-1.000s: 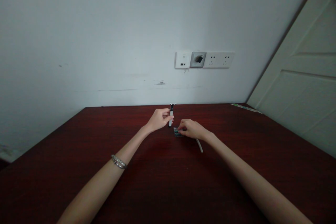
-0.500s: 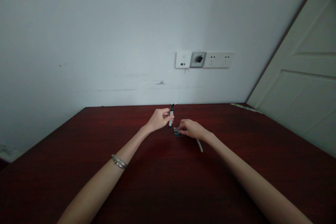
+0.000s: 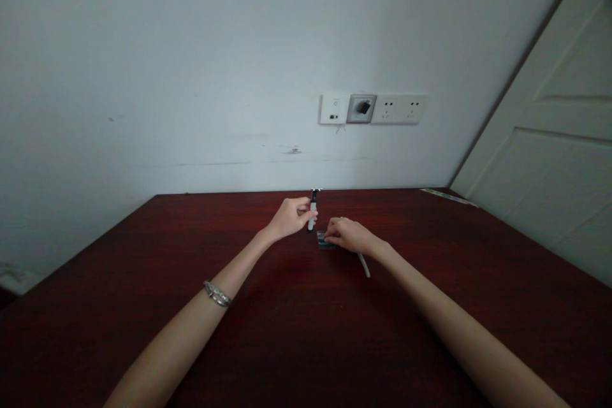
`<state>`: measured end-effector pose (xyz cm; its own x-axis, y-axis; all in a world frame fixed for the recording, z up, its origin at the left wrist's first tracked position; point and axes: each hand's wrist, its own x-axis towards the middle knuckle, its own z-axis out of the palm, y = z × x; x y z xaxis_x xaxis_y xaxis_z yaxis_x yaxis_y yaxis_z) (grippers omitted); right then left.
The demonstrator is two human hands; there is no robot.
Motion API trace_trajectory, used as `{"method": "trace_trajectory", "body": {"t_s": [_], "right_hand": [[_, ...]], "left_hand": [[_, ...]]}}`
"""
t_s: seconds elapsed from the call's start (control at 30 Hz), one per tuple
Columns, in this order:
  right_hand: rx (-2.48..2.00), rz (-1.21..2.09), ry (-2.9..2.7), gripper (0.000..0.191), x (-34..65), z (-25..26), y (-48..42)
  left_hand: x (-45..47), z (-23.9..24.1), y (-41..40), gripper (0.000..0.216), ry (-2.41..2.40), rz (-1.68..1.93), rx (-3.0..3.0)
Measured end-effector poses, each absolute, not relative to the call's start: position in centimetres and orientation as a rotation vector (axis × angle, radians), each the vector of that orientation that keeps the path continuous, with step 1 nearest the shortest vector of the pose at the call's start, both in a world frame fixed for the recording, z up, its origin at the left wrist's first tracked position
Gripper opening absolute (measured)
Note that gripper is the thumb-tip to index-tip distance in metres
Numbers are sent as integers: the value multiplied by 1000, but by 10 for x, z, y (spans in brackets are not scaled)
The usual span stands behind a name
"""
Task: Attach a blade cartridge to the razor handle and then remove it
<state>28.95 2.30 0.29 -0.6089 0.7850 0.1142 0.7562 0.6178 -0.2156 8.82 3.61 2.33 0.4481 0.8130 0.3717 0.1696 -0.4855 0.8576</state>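
My left hand grips a razor-like tool upright between thumb and fingers. It has a pale handle, a black neck and a thin T-shaped head at the top. Just to the right, my right hand reaches down to a small, flat, clear case on the table, with dark bluish contents. Its fingertips are pinched together over the case, and what they hold, if anything, is hidden. A slim, pale, curved piece sticks out below the right wrist, its other end covered by the hand.
The dark red wooden table runs back to a white wall. Sockets and switches are set in the wall, with a black plug among them. A patterned strip lies at the back right, near a pale panelled door.
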Motion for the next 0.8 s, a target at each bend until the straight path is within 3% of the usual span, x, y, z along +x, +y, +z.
{"method": "trace_trajectory", "body": {"t_s": [0.8], "right_hand": [[-1248,150,-2666,19,288,4,22]], "left_hand": [[87,26,34,12,845,1051,1904]]}}
